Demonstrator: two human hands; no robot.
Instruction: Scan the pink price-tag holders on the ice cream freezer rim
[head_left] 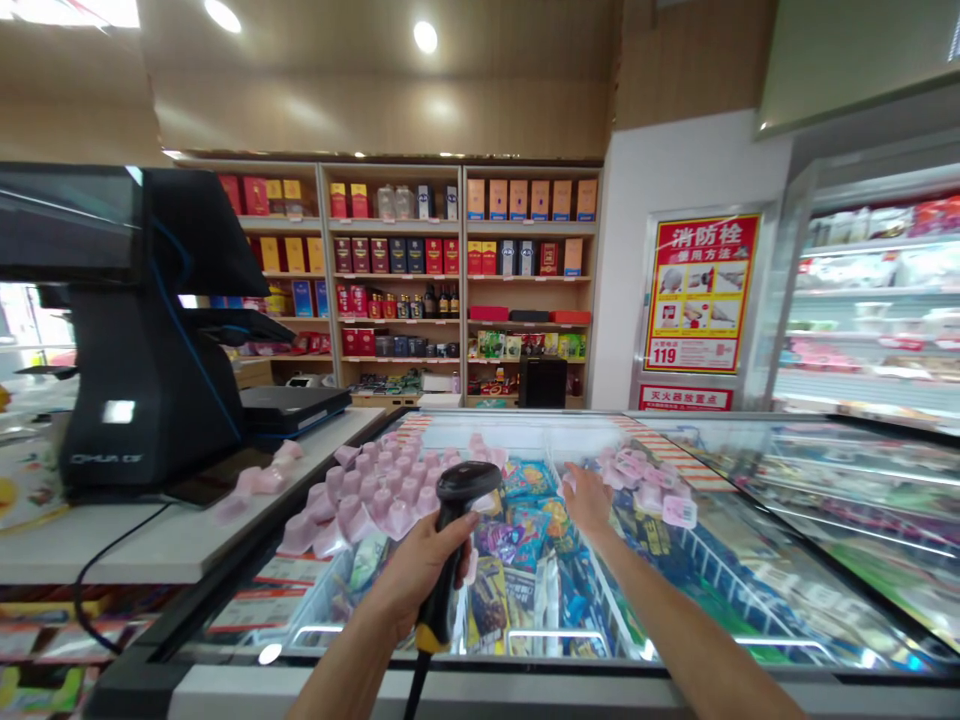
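Observation:
My left hand [424,565] is wrapped round the handle of a black and yellow barcode scanner [469,482], its cable running down toward me. Over the glass-topped freezer, my right hand [589,497] is stretched forward with its fingers curled round a pale pink cup [568,482], mostly hidden by the fingers. Just right of that hand lies a loose pile of pink cups [637,470], one showing a white barcode label. On the left part of the glass, many similar pink cups [375,480] stand close together in rows.
A checkout terminal [142,380] stands on the white counter [150,548] at left, with a few pink cups [262,478] beside it. Colourful packets [525,540] lie inside the freezer under the glass. Shelves of boxes [397,255] line the back wall; a lit fridge [870,310] is at right.

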